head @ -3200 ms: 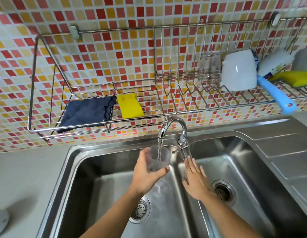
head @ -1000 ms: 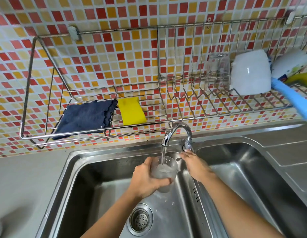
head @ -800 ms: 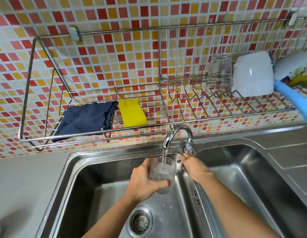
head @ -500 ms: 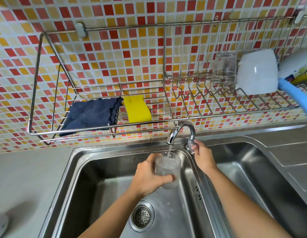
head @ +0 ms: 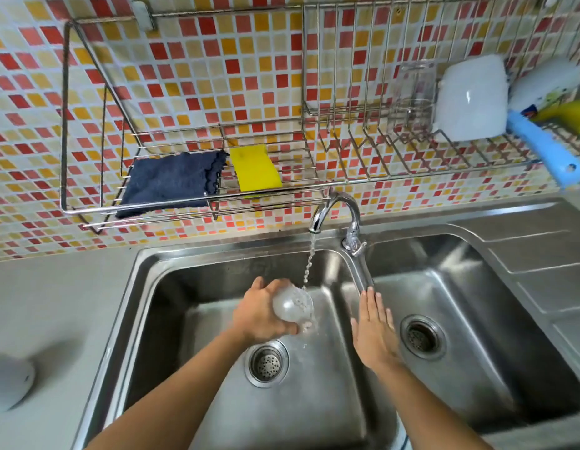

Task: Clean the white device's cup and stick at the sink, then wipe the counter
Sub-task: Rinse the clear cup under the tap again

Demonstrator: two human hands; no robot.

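Note:
My left hand (head: 261, 315) grips the clear plastic cup (head: 293, 306) over the left basin of the steel sink (head: 145, 287). The cup is tipped over, its base toward me, and water spills from it. A thin stream runs from the tap (head: 335, 211) and lands at the cup's far edge. My right hand (head: 374, 331) is flat and empty, fingers apart, above the divider between the two basins. The white device (head: 9, 381) shows at the left edge on the grey counter (head: 54, 303). I see no stick.
A wire rack (head: 67, 125) on the tiled wall holds a dark blue cloth (head: 171, 181) and a yellow sponge (head: 256, 168). Farther right on it stand a clear glass (head: 415, 92), a white bowl (head: 472, 99) and a blue-handled brush (head: 545, 147).
My left hand has lowered the cup and tipped it over, pouring the water out. My right hand has left the tap handle and come back over the divider. The stream is thinner.

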